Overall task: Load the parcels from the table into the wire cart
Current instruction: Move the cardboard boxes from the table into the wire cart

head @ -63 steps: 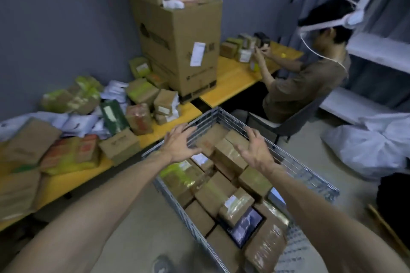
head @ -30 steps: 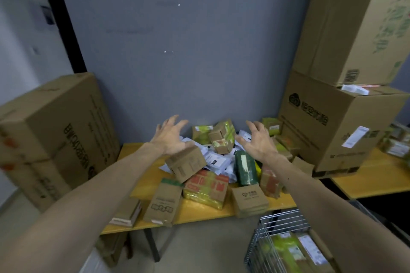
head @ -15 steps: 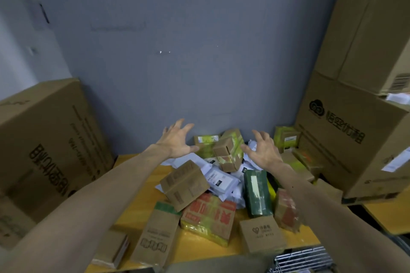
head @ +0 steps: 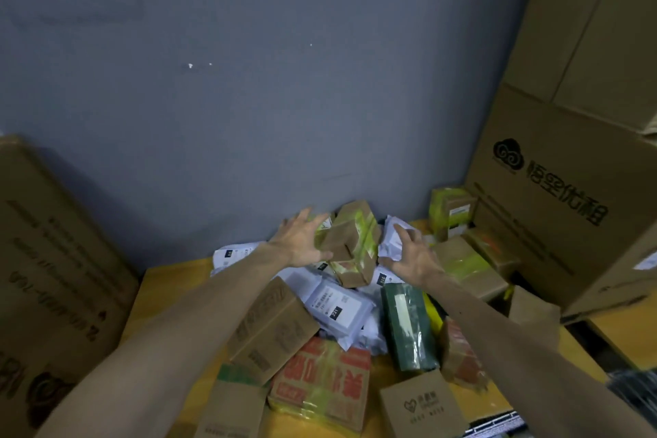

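Observation:
A pile of parcels lies on the yellow table [head: 160,295] against the grey wall. At its top sits a brown box wrapped in green tape [head: 350,242]. My left hand [head: 302,242] touches that box's left side with fingers spread and the thumb at its front. My right hand [head: 412,252] rests with spread fingers on a white mailer bag [head: 393,233] just right of the box. Closer to me lie a plain brown box [head: 273,327], a red-printed parcel [head: 323,384], a dark green parcel [head: 409,327] and white mailers [head: 337,302]. Only a rim corner of the wire cart [head: 497,425] shows at the bottom right.
Large cardboard boxes flank the pile: one on the left [head: 53,277], a stack on the right [head: 569,206]. A small brown box with a heart logo [head: 423,405] sits at the table's front edge. More taped parcels [head: 462,267] crowd the back right.
I have turned from the cart to the table. Both hands reached forward into the pile; the left now touches the taped box and the right lies on the white mailer.

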`<state>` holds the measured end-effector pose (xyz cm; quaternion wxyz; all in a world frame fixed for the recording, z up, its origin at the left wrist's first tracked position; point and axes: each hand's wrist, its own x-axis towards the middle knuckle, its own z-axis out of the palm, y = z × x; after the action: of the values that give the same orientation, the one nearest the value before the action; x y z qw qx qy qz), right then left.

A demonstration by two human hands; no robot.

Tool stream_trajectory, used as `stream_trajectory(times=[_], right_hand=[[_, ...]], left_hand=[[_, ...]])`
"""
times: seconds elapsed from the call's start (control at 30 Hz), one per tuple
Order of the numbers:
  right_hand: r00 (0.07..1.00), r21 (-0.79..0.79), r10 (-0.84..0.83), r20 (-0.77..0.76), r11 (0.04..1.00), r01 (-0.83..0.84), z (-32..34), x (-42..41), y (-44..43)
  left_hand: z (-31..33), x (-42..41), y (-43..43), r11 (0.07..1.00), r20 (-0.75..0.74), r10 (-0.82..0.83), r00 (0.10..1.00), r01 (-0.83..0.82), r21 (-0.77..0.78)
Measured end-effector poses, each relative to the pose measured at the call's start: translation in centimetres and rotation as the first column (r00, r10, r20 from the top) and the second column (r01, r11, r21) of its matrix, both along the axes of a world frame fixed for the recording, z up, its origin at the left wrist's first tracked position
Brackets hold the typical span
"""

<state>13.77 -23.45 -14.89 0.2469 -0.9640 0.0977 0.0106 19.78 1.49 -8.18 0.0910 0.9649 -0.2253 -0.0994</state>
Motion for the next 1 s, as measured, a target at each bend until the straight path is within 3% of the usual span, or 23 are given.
stream_trajectory(times=[0.2, 0.33, 0.63, 0.7, 0.83, 1.0], right_hand=[[0.991, 0.105, -0.032, -0.133, 0.993, 0.046, -5.5, 2.4, 1.1], [0.972, 0.068, -0.104, -0.209, 0.990, 0.120, -8.1, 4.3, 2.0], [0.959, 0.034, -0.167, -0.228, 0.983, 0.179, -12.1, 8.2, 3.1], [0.960, 0.088, -0.180, -0.215, 0.975, 0.203, -13.5, 8.9, 2.9], [0.938, 0.117, -0.107, -0.330, 0.981, 0.153, -14.2, 10.4, 2.9], [0.908, 0.224, -0.134, -0.397, 0.945, 0.237, -15.6, 11.6, 3.9]], left_hand=[[-5.8, 5.2, -1.7, 0.985, -0.053, -0.147, 0.988, 0.151, 0.088], [-9.8, 9.2, -2.5, 0.971, -0.091, -0.215, 0.972, 0.223, 0.091], [-14.8, 12.9, -5.1, 0.929, -0.053, -0.356, 0.933, 0.359, 0.093], [-15.5, 13.5, -6.0, 0.936, -0.104, -0.334, 0.937, 0.343, 0.083], [-16.3, 14.6, -6.4, 0.955, -0.233, -0.263, 0.936, 0.288, 0.077], [-16.6, 15.5, -5.6, 0.952, -0.245, -0.271, 0.931, 0.297, 0.074]])
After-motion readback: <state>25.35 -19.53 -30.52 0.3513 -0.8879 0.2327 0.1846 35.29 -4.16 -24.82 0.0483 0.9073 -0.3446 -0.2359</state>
